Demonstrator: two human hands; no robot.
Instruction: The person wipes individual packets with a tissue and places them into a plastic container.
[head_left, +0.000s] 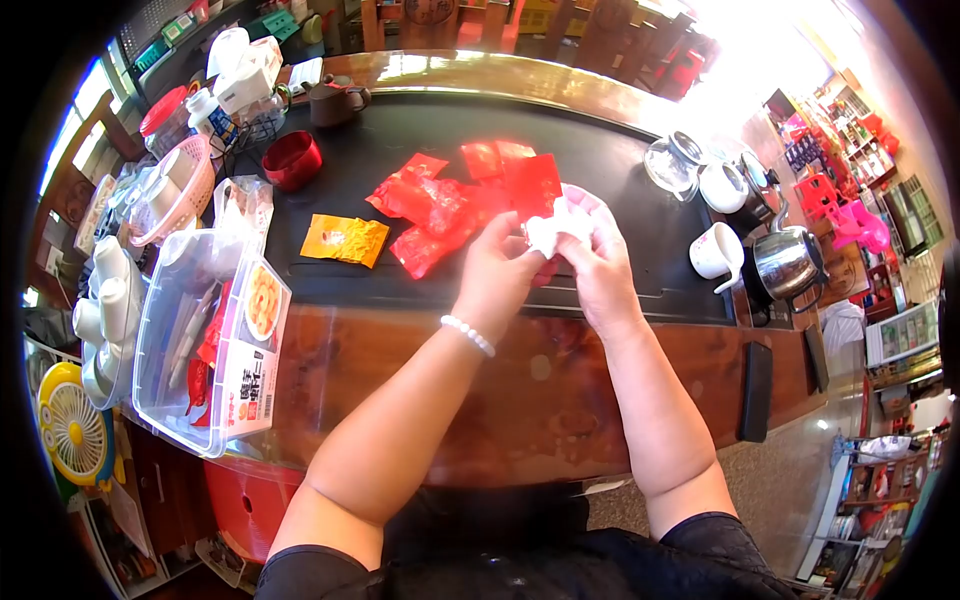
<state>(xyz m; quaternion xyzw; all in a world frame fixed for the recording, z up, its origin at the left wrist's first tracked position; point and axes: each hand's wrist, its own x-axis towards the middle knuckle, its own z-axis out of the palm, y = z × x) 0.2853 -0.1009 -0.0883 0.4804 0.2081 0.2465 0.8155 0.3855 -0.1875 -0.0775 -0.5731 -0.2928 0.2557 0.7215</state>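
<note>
Both my hands meet over the black tray, pinching a crumpled white tissue-like piece [548,232] between them. My left hand [500,262], with a white bead bracelet [467,335] at the wrist, grips its left side. On its right side, my right hand [597,262] has its fingers closed round it. Just beyond the hands lie several shiny red packets [440,205], one flat red packet [533,186] nearest my fingertips. A yellow packet [345,240] rests apart on the left.
A clear plastic box [180,340] stands at the left, below a pink basket [190,190]. Behind are a red bowl [292,160] and a dark teapot [335,103]. At the right are a glass jar [675,165], a white cup [714,251], a metal kettle [788,262] and a black phone-like object [756,392].
</note>
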